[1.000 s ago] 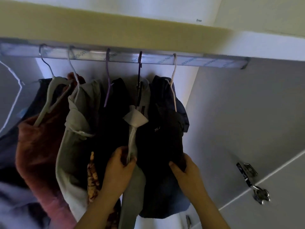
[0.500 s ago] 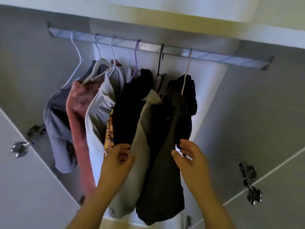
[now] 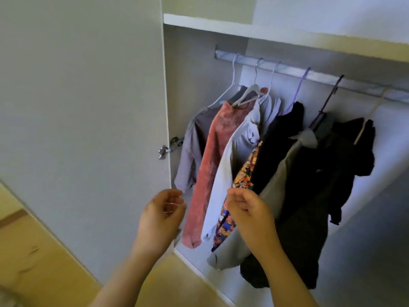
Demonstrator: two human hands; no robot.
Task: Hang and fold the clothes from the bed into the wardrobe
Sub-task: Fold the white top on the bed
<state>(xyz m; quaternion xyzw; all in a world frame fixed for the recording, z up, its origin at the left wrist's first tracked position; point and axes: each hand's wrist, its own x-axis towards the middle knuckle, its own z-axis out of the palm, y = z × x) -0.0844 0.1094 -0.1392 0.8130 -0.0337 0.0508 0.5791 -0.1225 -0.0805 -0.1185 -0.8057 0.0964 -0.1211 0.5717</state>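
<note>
A silver metal rail (image 3: pixel 287 71) spans the white wardrobe (image 3: pixel 192 80) beneath its top shelf (image 3: pixel 221 25). Six hangers hook over it (white, purple, black, pale). From the left they carry a grey-mauve shirt (image 3: pixel 190 151), a pink fleecy garment (image 3: pixel 212 165), a pale lilac shirt (image 3: pixel 234 156), a black top (image 3: pixel 281 140), a grey garment (image 3: pixel 278 180) and a dark jacket (image 3: pixel 327 185).

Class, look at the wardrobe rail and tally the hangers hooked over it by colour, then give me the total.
Hooked over the rail:
White or pale hangers: 4
Purple hanger: 1
Black hanger: 1
Total: 6
</note>
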